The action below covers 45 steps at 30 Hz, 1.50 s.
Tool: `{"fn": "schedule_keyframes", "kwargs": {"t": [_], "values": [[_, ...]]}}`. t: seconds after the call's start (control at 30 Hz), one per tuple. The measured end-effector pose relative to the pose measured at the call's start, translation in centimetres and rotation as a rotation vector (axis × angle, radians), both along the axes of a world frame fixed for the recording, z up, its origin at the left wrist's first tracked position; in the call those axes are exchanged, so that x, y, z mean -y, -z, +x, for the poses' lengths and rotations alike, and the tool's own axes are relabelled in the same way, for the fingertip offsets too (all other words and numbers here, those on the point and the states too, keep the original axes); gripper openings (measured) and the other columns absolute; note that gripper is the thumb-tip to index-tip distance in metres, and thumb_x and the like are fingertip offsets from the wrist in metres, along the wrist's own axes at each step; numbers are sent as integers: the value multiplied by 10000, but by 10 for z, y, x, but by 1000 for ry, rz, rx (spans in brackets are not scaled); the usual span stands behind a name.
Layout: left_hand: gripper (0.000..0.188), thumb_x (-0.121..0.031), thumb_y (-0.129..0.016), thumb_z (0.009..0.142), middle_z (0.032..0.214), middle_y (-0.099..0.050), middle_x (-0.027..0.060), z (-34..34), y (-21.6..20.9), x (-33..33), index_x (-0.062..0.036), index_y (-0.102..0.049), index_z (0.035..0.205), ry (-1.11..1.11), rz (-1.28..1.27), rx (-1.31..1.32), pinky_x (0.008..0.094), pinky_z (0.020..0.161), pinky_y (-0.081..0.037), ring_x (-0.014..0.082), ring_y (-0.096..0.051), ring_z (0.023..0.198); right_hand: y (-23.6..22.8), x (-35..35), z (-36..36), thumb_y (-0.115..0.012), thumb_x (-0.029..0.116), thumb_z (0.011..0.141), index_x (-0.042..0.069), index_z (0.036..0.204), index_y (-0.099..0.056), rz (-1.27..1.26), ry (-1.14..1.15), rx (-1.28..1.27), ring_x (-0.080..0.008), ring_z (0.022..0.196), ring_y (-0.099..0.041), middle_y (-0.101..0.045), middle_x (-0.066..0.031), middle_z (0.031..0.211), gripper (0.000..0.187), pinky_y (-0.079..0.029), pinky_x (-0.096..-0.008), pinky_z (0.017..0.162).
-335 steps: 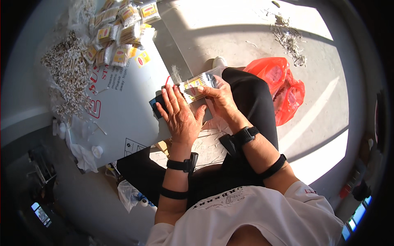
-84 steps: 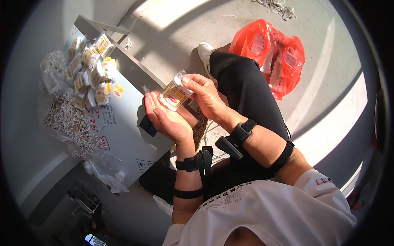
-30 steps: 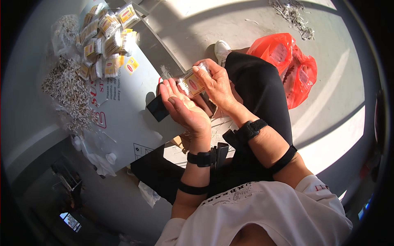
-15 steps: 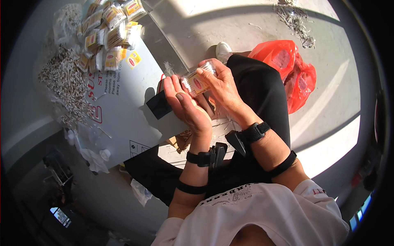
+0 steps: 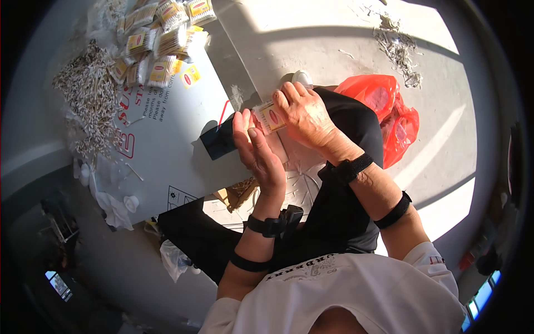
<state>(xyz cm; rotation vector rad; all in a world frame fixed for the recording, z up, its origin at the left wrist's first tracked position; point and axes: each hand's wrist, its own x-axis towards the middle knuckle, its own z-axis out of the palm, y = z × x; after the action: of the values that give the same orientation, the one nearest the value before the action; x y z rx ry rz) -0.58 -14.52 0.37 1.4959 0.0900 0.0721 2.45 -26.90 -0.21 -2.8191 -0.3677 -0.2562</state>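
Note:
A clear packet of cotton swabs [image 5: 269,118] with a yellow, white and red label card is gripped at one end by my right hand [image 5: 309,118]. The back of that hand is turned up, and its fingers are closed on the packet. My left hand [image 5: 260,156] is open beside the packet's other end, palm up with fingers stretched out. Its fingertips lie close to the packet; whether they touch it I cannot tell. Below the hands stands a small dark box [image 5: 216,140] at the edge of a pale printed board [image 5: 167,150].
Filled swab packets [image 5: 158,42] are heaped at the far left, with a loose label card [image 5: 190,76] beside them. Loose cotton swabs [image 5: 86,100] form a big pile at left. A red plastic bag [image 5: 384,100] sits right of my knee. White scraps [image 5: 399,50] litter the floor.
My right hand has rolled over, so its back now faces up instead of its thumb lying across the packet. My left fingers have straightened. The whole view has shifted slightly.

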Motion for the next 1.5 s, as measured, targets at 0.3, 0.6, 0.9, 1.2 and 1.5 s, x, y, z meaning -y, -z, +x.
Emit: {"fn": "schedule_keyframes", "kwargs": {"t": [0.3, 0.6, 0.9, 1.2, 1.5], "values": [[660, -427, -332, 1023, 1447, -310, 295, 4, -22, -5, 66, -174, 1432, -36, -264, -194, 442, 1132, -241, 356, -337, 1345, -7, -6, 7, -583, 183, 753, 63, 921, -569, -97, -23, 108, -223, 931, -513, -562, -44, 850, 207, -348, -488, 910], [720, -463, -382, 1002, 1388, -360, 348, 15, -31, -16, 78, -178, 1431, -33, -308, -332, 464, 1119, -253, 382, -375, 1315, -7, -11, 13, -537, 166, 813, 57, 859, -549, -226, -111, 49, -227, 933, -518, -558, -48, 782, 119, -316, -531, 957], [792, -535, -415, 966, 1413, -303, 370, 30, -32, -34, 59, -197, 1443, 31, -371, -504, 511, 1111, -224, 412, -373, 1314, -12, -14, 17, -531, 156, 813, 41, 835, -534, -284, -147, 18, -250, 852, -555, -562, -77, 734, 117, -325, -490, 952], [813, -540, -433, 958, 1367, -322, 409, 34, -33, -32, 75, -192, 1432, 20, -359, -498, 525, 1087, -267, 425, -419, 1264, -11, -14, 18, -536, 160, 808, 46, 824, -517, -289, -168, 50, -245, 839, -560, -561, -71, 716, 117, -335, -472, 933], [814, -533, -446, 957, 1330, -340, 423, 38, -31, -32, 88, -190, 1416, 52, -381, -494, 513, 1050, -340, 443, -440, 1229, -8, -15, 20, -527, 171, 828, 51, 801, -513, -279, -184, 70, -235, 815, -555, -562, -67, 703, 123, -353, -430, 863]]}}
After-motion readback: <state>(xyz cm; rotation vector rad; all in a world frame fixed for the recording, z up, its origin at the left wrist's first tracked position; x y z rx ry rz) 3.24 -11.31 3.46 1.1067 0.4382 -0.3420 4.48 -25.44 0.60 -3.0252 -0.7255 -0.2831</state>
